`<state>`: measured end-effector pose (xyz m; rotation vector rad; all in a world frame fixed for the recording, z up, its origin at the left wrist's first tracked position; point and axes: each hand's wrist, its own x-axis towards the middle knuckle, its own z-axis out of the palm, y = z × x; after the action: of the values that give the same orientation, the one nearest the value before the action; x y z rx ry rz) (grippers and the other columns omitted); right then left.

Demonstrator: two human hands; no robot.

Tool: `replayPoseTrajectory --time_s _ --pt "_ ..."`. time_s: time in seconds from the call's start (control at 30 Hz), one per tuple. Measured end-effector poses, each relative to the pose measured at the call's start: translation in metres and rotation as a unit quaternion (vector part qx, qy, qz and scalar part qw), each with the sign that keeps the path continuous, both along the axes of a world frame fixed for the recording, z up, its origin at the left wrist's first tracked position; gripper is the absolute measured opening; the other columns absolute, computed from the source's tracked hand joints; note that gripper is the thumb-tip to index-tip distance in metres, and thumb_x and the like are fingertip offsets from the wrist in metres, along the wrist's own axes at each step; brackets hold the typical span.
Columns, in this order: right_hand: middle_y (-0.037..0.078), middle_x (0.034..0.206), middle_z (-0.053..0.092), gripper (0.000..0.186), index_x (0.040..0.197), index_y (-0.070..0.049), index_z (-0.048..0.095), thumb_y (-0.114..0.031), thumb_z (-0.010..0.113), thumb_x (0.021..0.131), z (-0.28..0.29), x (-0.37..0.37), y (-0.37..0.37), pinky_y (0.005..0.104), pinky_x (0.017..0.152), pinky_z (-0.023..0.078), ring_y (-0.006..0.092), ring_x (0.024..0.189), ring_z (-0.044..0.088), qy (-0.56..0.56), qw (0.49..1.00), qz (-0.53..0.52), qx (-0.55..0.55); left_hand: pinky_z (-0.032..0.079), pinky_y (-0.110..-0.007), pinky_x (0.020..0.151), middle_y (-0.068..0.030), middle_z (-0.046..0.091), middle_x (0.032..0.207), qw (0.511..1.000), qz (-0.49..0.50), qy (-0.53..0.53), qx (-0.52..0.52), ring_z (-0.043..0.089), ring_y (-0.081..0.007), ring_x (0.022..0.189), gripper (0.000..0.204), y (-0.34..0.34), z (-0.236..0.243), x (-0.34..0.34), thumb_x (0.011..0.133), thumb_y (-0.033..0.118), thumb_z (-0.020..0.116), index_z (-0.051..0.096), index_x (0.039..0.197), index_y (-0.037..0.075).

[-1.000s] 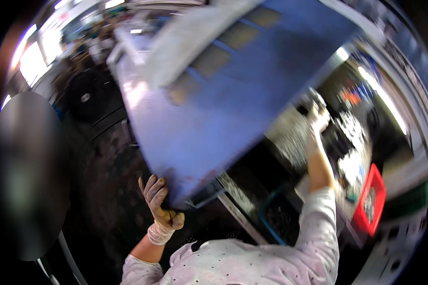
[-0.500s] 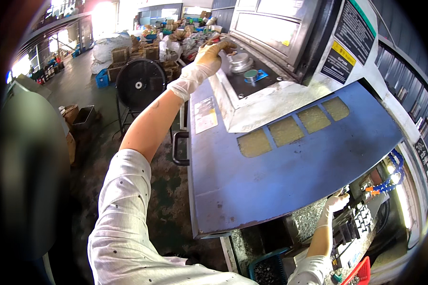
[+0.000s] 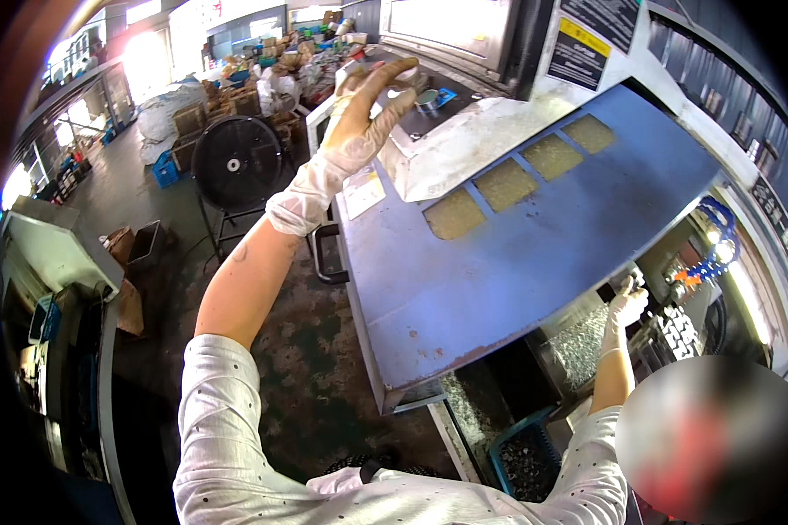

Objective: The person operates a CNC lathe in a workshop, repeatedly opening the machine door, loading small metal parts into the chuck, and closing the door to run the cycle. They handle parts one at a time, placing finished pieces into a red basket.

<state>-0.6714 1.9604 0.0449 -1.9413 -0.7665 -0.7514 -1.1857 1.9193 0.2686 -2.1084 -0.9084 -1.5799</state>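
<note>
Left hand (image 3: 359,118) up over the dark control panel (image 3: 480,86), and I see its fingers spread wide and bent, nothing gripped between them! The thin glove is crinkled and translucent at the cuff, yellow-stained along the fingers; whether the tips touch the panel, I can't tell from here. Just beside them stands a short round knob (image 3: 427,99). Below sweeps the big blue door (image 3: 499,271), smooth painted sheet scuffed toward its lower edge, with four cloudy yellowish panes (image 3: 503,184) and a black looped handle (image 3: 313,255). And across I go to the right hand (image 3: 627,306), whitish glove, fingers curled at the door's right edge by a small pale piece (image 3: 632,277); clamped on it or merely against it, I cannot say. Near it, a beaded blue hose (image 3: 714,210) with an orange nozzle (image 3: 687,276)! Glittering, grainy metal shavings (image 3: 578,352) lie beneath; lower, a blue plastic basket (image 3: 515,435) holds dark, jagged bits (image 3: 527,468).
</note>
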Motion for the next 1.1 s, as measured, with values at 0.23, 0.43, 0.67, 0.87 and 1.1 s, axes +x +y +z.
replayPoseTrajectory --time_s 0.23,0.43,0.67,0.87,1.1 --pt "0.002 0.069 0.048 0.012 0.077 -0.005 0.052 -0.016 0.05 0.074 -0.006 -0.117 -0.092 0.0266 0.057 0.039 0.0101 0.062 0.044 0.434 0.707 0.558 0.034 0.036 -0.038 0.081 -0.0151 0.057 0.089 0.989 0.08 0.022 -0.122 0.052 -0.0289 0.089 0.031 -0.003 0.014 0.012 0.085 0.027 0.037 0.054 0.099 0.005" --pt "0.007 0.084 0.054 0.028 0.091 -0.001 0.056 -0.027 0.049 0.081 -0.045 -0.228 -0.243 0.0252 0.067 0.042 0.0148 0.076 0.052 0.534 0.272 0.748 -0.284 0.028 -0.035 0.092 -0.0154 0.045 0.114 0.989 0.077 -0.046 -0.117 0.039 -0.0283 0.109 0.03 -0.13 -0.132 -0.021 0.082 0.007 0.041 0.046 0.111 0.0" --pt "-0.001 0.08 0.054 0.028 0.096 -0.006 0.054 -0.029 0.043 0.086 -0.183 -0.337 -0.359 0.0206 0.071 0.039 0.0068 0.076 0.049 0.592 0.187 0.646 -0.445 0.03 -0.036 0.092 -0.0145 0.036 0.124 0.381 0.397 -0.042 -0.834 0.036 -0.0219 0.112 0.04 -0.538 -0.442 -0.097 0.084 0.023 0.034 0.038 0.118 0.003" --pt "0.009 0.088 0.058 0.028 0.095 0.0 0.054 -0.024 0.044 0.085 -0.144 -0.416 -0.411 0.0267 0.073 0.044 0.0147 0.078 0.055 0.454 0.133 0.68 -0.561 0.028 -0.032 0.094 -0.0129 0.034 0.126 0.231 0.622 -0.308 -0.681 0.032 -0.0172 0.115 0.049 -0.829 -0.435 -0.156 0.076 0.033 0.048 0.039 0.119 0.01" --pt "0.008 0.084 0.059 0.024 0.093 -0.002 0.055 -0.023 0.047 0.083 -0.121 -0.592 -0.453 0.026 0.068 0.046 0.0149 0.072 0.057 0.318 0.099 0.75 -0.572 0.023 -0.042 0.096 -0.0146 0.025 0.129 0.408 0.857 -0.171 -0.264 0.026 -0.031 0.118 0.059 -0.81 -0.235 -0.217 0.075 0.023 0.051 0.024 0.125 0.007"
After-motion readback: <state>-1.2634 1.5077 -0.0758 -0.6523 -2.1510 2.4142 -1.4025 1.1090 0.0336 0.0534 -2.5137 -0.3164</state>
